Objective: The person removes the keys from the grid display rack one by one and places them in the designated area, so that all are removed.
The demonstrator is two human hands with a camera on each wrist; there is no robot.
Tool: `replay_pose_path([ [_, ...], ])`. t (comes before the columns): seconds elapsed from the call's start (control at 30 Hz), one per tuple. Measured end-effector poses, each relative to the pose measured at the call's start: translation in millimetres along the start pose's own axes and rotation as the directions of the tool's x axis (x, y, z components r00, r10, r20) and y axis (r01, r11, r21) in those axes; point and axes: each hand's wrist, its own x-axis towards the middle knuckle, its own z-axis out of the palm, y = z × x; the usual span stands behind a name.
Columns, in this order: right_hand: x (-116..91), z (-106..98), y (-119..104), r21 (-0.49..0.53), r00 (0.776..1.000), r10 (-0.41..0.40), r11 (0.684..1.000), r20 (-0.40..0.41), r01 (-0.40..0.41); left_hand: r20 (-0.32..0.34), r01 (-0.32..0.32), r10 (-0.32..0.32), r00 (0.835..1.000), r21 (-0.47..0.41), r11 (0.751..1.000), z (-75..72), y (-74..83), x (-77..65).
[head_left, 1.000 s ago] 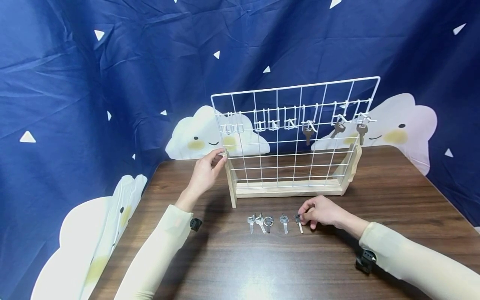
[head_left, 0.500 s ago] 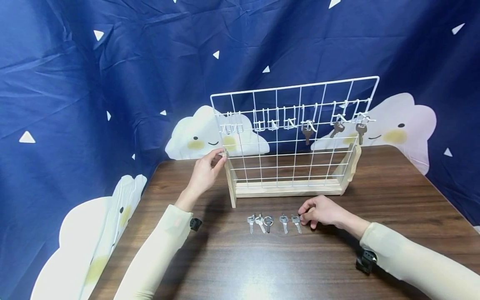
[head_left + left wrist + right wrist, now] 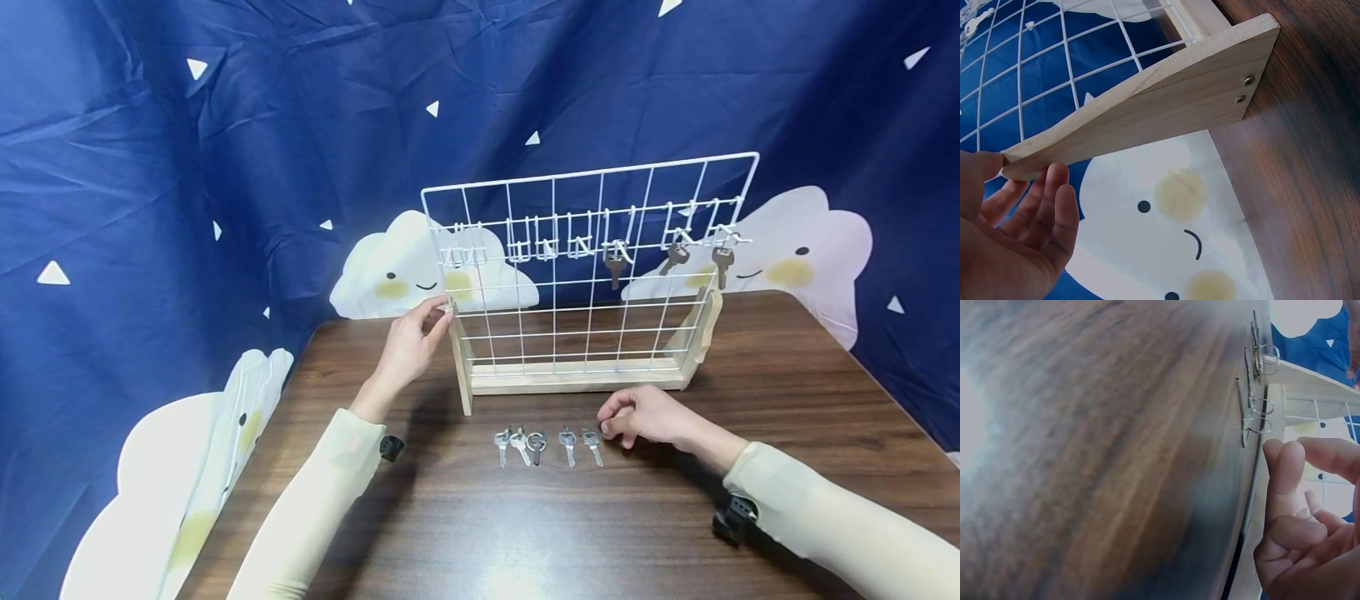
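A white wire grid rack (image 3: 555, 333) on a wooden stand stands on the table. My left hand (image 3: 408, 343) grips the upper end of its left wooden side panel (image 3: 1141, 103), thumb on one side and fingers on the other. In front of the rack lies a row of several keys with rings, the rightmost key (image 3: 592, 447) flat beside my right hand (image 3: 647, 415). That hand's fingers are loosely curled, thumb tip near the fingertips, with no key seen between them. In the right wrist view the fingertips sit close to a key ring (image 3: 1260, 427).
White hooks (image 3: 579, 247) line the grid's upper part. Keys hang on the right-hand hooks, one a dark key (image 3: 616, 268). The left hooks carry no keys. A blue cloth (image 3: 480, 83) with cloud figures hangs behind the brown wooden table (image 3: 465, 517).
The rightmost key has shifted slightly left, toward its neighbour, and come away from my right hand's fingers. My right hand has lifted a little. My left hand has stayed on the panel.
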Motion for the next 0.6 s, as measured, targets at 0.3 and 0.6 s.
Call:
replay_pose_path([
  [0.3,-3.4,-6.0,-8.4,0.037,0.997,-0.077,0.996,-0.008,0.077,0.001,0.002,-0.002,1.000,0.007,1.000,-0.5,1.1,-0.4],
  [0.6,-4.9,-17.4,-18.1,0.037,0.993,-0.104,0.994,-0.060,0.106,0.003,0.011,-0.011,1.000,0.004,1.000,-0.5,1.2,-0.1],
])
